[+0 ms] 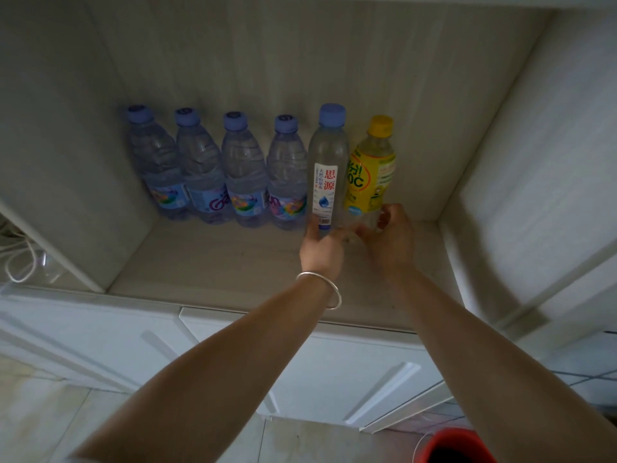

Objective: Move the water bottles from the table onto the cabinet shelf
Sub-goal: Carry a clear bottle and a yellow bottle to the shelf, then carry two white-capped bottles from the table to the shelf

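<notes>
Several clear water bottles with blue caps (200, 168) stand in a row at the back of the cabinet shelf (207, 262). To their right stands a taller clear bottle with a white label (327, 162), and beside it a yellow-capped bottle with a yellow label (372, 168). My left hand (322, 250), with a silver bangle on its wrist, grips the base of the tall white-label bottle. My right hand (392, 238) grips the base of the yellow bottle. Both bottles stand upright against the back wall.
The shelf's side walls (60, 162) close it in on the left and right. An open cabinet door (534, 182) stands at the right. White lower cabinet doors (350, 372) lie below. A red bucket (454, 446) sits on the floor at the lower right. White cables (20, 259) hang at the left.
</notes>
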